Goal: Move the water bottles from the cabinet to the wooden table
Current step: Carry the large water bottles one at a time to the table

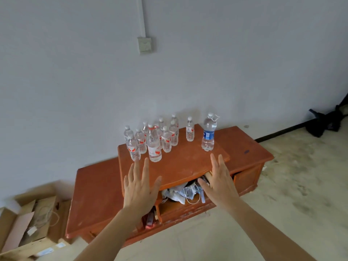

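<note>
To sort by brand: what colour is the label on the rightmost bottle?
The label is blue; head view.

The left hand (pixel 139 187) and right hand (pixel 220 183) are bare, as are both forearms (pixel 113 228).

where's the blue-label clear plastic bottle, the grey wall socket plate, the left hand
blue-label clear plastic bottle (pixel 208 134), head view, its label
grey wall socket plate (pixel 145 45), head view, its centre
left hand (pixel 140 187), head view, its back
</note>
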{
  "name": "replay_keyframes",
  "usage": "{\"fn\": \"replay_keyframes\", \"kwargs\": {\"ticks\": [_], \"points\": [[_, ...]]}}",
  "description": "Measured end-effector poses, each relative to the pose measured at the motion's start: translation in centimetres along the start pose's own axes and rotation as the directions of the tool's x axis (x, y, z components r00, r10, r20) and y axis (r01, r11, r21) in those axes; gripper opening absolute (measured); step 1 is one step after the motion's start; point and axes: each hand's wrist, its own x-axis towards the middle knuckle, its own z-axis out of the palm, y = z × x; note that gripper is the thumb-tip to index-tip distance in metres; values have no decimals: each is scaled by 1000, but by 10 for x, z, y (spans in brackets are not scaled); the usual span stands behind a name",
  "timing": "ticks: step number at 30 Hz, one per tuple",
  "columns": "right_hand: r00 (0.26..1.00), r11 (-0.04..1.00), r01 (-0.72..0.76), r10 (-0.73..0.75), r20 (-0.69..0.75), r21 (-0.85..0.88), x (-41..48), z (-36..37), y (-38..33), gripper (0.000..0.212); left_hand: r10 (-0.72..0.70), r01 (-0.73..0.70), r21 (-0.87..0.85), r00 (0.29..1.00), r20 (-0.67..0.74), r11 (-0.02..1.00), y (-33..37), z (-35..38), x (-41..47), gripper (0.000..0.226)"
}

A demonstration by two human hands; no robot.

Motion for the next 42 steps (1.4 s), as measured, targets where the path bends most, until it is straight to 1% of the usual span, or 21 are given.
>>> {"fn": "replay_keyframes", "kwargs": {"ticks": [3,6,7,11,14,16,19,21,24,27,28,31,32,34,36,39,41,42], "points": [[997,1000,6,-5,-80,14,64,-3,4,98,88,-88,3,996,7,996,-1,6,79,74],[990,992,-119,121,-73,31,103,1,23,99,133,-132,-10,990,50,991,6,27,148,74],[988,990,-138,140,-70,43,110,4,33,100,152,-150,-28,987,52,988,11,36,164,74],[972,972,-233,233,-25,-6,148,13,95,104,226,-226,-14,967,120,974,39,85,232,76],[941,941,-338,338,9,25,188,21,154,109,237,-244,19,957,165,970,66,127,281,77],[927,926,-375,373,41,40,221,26,189,109,255,-264,33,953,165,964,88,150,312,77],[913,916,-400,395,103,28,273,31,234,106,253,-268,57,947,198,962,128,179,363,80],[899,913,-409,402,176,5,304,33,262,104,278,-303,84,933,231,949,163,197,399,82],[890,925,-379,367,272,-10,343,36,298,103,323,-347,59,914,247,936,217,222,455,86],[847,920,-391,372,380,-29,373,41,325,103,337,-359,69,917,213,931,260,250,502,88],[829,917,-397,372,418,-30,382,45,334,103,324,-350,91,919,223,932,269,262,515,87],[774,908,-416,375,510,-37,407,64,354,107,180,-253,170,918,354,953,278,302,542,84],[756,906,-423,370,539,-28,414,72,358,109,151,-236,200,918,367,951,274,312,546,80],[750,912,-410,340,567,-5,425,83,358,113,165,-232,205,940,300,951,263,319,546,65],[733,920,-393,303,609,15,440,107,355,119,128,-174,176,961,244,969,243,325,549,54],[732,924,-377,257,631,62,456,136,341,129,81,-104,145,984,159,984,213,317,546,53],[758,929,-360,235,609,89,464,157,328,134,78,-84,88,995,61,993,188,310,540,48],[782,941,-325,215,585,89,467,166,323,134,76,-77,67,997,21,995,179,306,535,47]]}}
